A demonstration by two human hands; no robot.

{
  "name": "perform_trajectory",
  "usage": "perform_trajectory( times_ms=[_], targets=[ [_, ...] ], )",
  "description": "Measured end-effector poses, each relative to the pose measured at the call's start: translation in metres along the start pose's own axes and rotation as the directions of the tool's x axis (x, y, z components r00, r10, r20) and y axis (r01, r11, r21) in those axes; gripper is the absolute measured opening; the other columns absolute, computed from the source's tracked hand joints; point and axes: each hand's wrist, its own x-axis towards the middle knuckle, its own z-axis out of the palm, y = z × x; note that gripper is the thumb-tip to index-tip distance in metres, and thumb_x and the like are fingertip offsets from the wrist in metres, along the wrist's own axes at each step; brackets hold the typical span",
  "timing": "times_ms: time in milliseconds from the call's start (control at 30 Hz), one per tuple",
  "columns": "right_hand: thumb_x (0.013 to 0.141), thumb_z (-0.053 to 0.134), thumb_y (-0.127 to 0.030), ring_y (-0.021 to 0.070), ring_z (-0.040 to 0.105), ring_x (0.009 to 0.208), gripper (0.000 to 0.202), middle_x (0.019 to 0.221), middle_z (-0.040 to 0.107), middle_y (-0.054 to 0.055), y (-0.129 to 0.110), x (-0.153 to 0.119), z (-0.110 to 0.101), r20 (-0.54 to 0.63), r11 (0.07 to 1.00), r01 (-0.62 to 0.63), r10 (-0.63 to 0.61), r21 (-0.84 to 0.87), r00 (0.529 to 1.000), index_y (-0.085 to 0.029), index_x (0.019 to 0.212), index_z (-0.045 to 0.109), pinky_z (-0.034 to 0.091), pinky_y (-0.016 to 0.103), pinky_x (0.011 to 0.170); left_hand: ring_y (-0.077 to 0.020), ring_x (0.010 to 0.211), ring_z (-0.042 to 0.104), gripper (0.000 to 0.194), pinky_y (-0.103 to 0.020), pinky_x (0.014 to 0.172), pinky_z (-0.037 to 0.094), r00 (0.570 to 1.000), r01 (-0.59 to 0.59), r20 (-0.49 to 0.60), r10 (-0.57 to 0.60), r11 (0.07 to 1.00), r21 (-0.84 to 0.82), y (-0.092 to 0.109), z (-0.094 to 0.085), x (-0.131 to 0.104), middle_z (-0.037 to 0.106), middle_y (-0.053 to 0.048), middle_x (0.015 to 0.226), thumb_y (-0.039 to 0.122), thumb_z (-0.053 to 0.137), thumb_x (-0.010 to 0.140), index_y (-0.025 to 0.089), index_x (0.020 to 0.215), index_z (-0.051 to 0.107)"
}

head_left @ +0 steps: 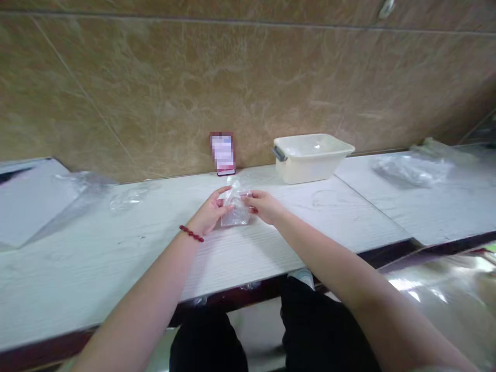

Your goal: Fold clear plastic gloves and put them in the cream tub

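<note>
A clear plastic bag (237, 217) was held on either side by the left hand (209, 213) and right hand (265, 205), near the back edge of the bench (116, 248).

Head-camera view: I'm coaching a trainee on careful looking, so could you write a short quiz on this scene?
1. Fill in the blank: The left hand and the right hand both hold one small, clear, crinkled packet made of ____.

2. Multiple choice: Which wrist wears the dark-red beaded bracelet?
(a) right
(b) left
(c) both

3. True or false: In the picture, the cream rectangular plastic tub stands to the right of the upright red-bordered phone.

Key: 1. plastic; 2. b; 3. true.
</note>
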Motion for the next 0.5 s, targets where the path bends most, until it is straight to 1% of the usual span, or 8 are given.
perform_trajectory(
  times_ms=[67,133,233,333,433,500],
  targets=[
    [0.054,0.066,-0.024,0.0035,0.041,0.047,0.021,0.053,0.048,-0.006,0.0,0.0016,-0.0005,-0.053,1.0,0.008,-0.007,0.018,0.999,-0.015,0.065,0.051,0.031,0.017,0.044,-0.0091,0.061,0.055,0.055,-0.023,0.061,0.044,1.0,0.009,-0.024,-0.008,0.999,0.033,-0.0004,0.001,0.0002,0.059,0.001,0.07,0.017,0.062,0.062,0.021,0.113,0.04],
    [0.055,0.065,-0.022,0.004,0.042,0.046,0.021,0.052,0.047,-0.007,-0.0011,0.0026,-0.0006,-0.107,0.999,0.019,-0.015,0.041,0.994,-0.016,0.068,0.049,0.033,0.017,0.045,-0.0084,0.061,0.054,0.051,-0.023,0.061,0.044,0.999,0.005,-0.041,-0.003,0.999,0.047,-0.0008,0.0016,0.0007,0.059,0.001,0.07,0.016,0.062,0.062,0.02,0.109,0.045],
    [0.059,0.061,-0.017,0.0047,0.044,0.047,0.02,0.052,0.048,-0.006,-0.0045,0.0028,0.0,-0.193,0.995,0.043,-0.025,0.089,0.981,-0.017,0.072,0.047,0.036,0.018,0.047,-0.0086,0.067,0.054,0.048,-0.024,0.067,0.043,0.998,-0.028,-0.056,0.03,0.999,0.03,-0.0014,0.0015,0.0017,0.06,-0.002,0.083,0.015,0.062,0.06,0.019,0.106,0.048],
    [0.062,0.058,-0.016,0.005,0.046,0.051,0.012,0.054,0.048,-0.005,-0.0068,0.0019,0.0001,-0.201,0.996,0.051,-0.037,0.066,0.979,-0.016,0.069,0.048,0.038,0.018,0.049,-0.0098,0.076,0.054,0.046,-0.025,0.072,0.042,0.997,-0.056,-0.061,0.057,0.998,0.009,-0.0021,0.0011,0.0025,0.056,-0.004,0.098,0.013,0.062,0.06,0.019,0.103,0.05],
    [0.063,0.057,-0.018,0.0057,0.048,0.055,0.008,0.059,0.05,-0.003,-0.0065,0.0017,-0.001,-0.187,0.999,0.034,-0.037,-0.017,0.982,-0.015,0.068,0.052,0.038,0.018,0.049,-0.0096,0.078,0.053,0.043,-0.026,0.074,0.042,0.997,-0.055,-0.055,0.055,0.998,0.007,-0.0025,0.0009,0.0024,0.054,-0.004,0.104,0.013,0.061,0.06,0.019,0.102,0.051],
    [0.062,0.058,-0.021,0.006,0.047,0.056,0.009,0.062,0.051,-0.003,-0.0057,0.0018,-0.0019,-0.193,0.996,0.045,-0.06,-0.081,0.979,-0.016,0.07,0.054,0.037,0.018,0.048,-0.0094,0.078,0.053,0.042,-0.026,0.074,0.042,0.998,-0.052,-0.046,0.052,0.999,0.0,-0.0025,0.0009,0.002,0.052,-0.003,0.107,0.014,0.061,0.061,0.02,0.102,0.05]
  ],
)
